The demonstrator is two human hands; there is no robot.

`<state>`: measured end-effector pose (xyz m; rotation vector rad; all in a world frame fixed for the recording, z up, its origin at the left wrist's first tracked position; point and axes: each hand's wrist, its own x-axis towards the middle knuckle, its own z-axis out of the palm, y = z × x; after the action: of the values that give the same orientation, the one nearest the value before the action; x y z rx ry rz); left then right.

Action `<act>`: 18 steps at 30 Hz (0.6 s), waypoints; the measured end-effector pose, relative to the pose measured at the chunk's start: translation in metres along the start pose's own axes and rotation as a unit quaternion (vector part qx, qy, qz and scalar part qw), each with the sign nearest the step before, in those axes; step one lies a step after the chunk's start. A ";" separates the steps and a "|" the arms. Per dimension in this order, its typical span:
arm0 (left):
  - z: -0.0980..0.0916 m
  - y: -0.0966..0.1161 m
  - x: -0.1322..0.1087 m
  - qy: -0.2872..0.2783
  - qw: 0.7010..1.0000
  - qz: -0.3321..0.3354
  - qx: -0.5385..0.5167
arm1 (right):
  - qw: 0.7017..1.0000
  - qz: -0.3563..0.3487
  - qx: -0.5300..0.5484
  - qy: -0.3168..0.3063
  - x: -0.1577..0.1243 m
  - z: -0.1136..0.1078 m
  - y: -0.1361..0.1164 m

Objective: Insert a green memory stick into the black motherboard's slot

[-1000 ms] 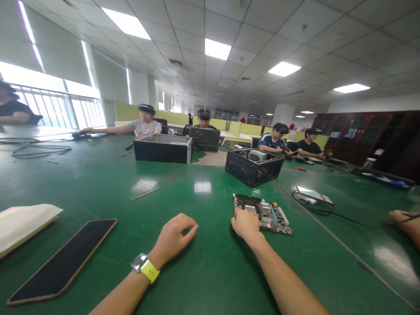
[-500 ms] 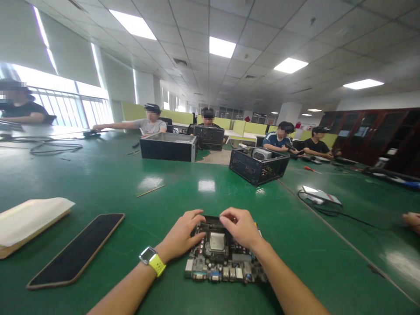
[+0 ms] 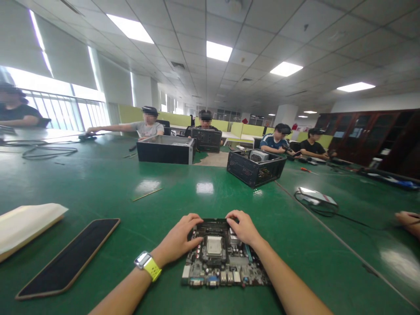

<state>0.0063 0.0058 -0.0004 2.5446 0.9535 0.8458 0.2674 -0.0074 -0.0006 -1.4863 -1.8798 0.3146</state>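
A motherboard [image 3: 210, 267] lies flat on the green table, its ports toward me and a square silver processor [image 3: 214, 246] in the socket. Along its far edge runs a thin dark strip that looks like a memory module [image 3: 215, 222]. My left hand [image 3: 179, 236] grips the far left corner of the board, thumb on the near side and fingertips by the strip's left end. At the strip's right end, my right hand [image 3: 244, 227] has thumb and fingers closed on it; the exact contact is partly hidden. A watch with a yellow strap [image 3: 152, 267] is on my left wrist.
To the left lie a black mat [image 3: 70, 258] and a cream paper stack [image 3: 26, 225]. A thin stick [image 3: 147, 194] lies ahead. Farther off stand computer cases [image 3: 166, 150] [image 3: 256, 168]. A cabled white device [image 3: 318, 197] and another person's hand [image 3: 408, 221] are at right.
My right hand has shifted outward to the strip's right end, uncovering more of the strip and board. My left hand stays at the left corner. The view has tilted slightly.
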 end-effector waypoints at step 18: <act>0.004 -0.004 -0.002 0.023 1.000 -0.013 0.002 | 0.999 0.014 0.031 0.009 -0.001 0.004 0.004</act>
<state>0.0060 0.0074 -0.0061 2.5210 0.9998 0.8991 0.2678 -0.0061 -0.0058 -1.4705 -1.8206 0.3690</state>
